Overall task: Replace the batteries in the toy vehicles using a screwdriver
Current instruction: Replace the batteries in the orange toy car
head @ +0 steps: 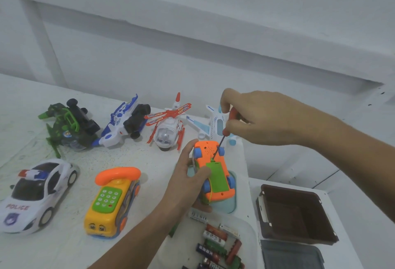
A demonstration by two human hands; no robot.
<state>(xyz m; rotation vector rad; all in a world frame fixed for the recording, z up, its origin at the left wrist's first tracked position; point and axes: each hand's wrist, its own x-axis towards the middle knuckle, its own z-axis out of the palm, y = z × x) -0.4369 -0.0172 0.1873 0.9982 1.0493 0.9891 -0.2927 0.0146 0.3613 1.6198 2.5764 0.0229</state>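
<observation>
1. The toy car is glossy orange moulded plastic with rounded blue wheels. It is held above the right side of the white table, belly up.
2. Its long axis runs from far to near, with the near end swung a little to the right. A flat, rectangular green battery cover lies along that axis on the underside.
3. The left hand grips the car from the left. Its fingers are curled round the body and the thumb lies on the green cover.
4. The right hand pinches the red handle of the screwdriver between thumb and fingertips. The thin dark shaft slants down and to the left, and its tip sits at the far edge of the cover.
5. Near the hands, a clear plastic tub holds a loose pile of cylindrical batteries. An open brown square box stands to the right of it.
6. To the left on the table are a white police car and a yellow phone-shaped toy. Farther back stands a helicopter with orange rotor blades
</observation>
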